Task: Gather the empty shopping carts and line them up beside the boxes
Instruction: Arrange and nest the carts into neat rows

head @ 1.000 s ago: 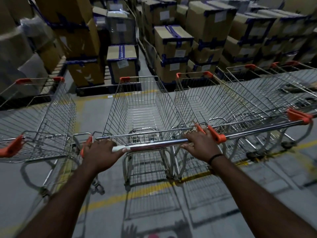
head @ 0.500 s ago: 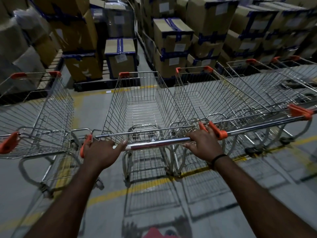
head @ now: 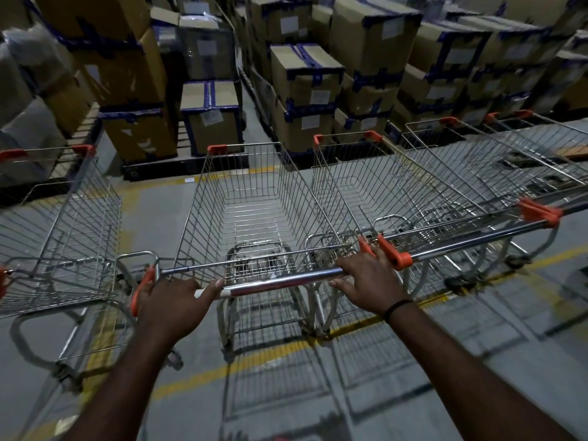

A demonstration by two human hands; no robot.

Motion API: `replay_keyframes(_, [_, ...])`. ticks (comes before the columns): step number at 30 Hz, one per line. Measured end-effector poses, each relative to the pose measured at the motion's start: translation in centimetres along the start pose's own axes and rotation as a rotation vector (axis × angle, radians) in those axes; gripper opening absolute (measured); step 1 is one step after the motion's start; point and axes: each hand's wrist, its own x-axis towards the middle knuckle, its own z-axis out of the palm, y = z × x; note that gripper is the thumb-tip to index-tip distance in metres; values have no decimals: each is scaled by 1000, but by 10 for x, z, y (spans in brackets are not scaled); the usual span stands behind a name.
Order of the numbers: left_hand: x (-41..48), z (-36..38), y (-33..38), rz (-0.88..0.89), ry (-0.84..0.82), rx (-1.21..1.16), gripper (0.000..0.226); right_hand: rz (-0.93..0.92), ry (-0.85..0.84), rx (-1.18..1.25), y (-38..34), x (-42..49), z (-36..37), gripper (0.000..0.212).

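Observation:
An empty wire shopping cart (head: 251,198) with orange corner caps stands straight ahead, nose toward the stacked cardboard boxes (head: 305,90). My left hand (head: 171,300) grips the left end of its chrome handle bar (head: 280,281). My right hand (head: 372,278) grips the right end, beside the orange handle cap of the neighbouring cart (head: 397,202). That empty cart sits close on the right, nearly touching. Another empty cart (head: 63,230) stands apart on the left.
More carts (head: 515,160) extend in a row to the right. Taped boxes on dark pallets (head: 184,167) wall off the far side, with a narrow aisle (head: 254,116) between stacks. Yellow floor lines (head: 254,361) run under the carts on the grey floor.
The middle cart has rolled forward a little toward the boxes with both hands still on its handle. The view has tilted slightly, and the neighbouring carts stay where they were.

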Motion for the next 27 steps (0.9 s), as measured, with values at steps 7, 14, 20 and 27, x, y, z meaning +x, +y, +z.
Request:
replay_keyframes(7, [-4,-4,2,18,22,-2,94,4,8,39,3,-2,4,42])
replay_keyframes(14, [-7,0,3,-6,47,-28,95,34,-3,18,4,-2,8,46])
replay_keyframes(20, [-2,-1,-4,-10,48,-4,92,52,-15,41,-2,3,9,41])
replay_keyframes(27, [2,-9,-3,16,35,43,92,61,-33,56,-10,7,3,42])
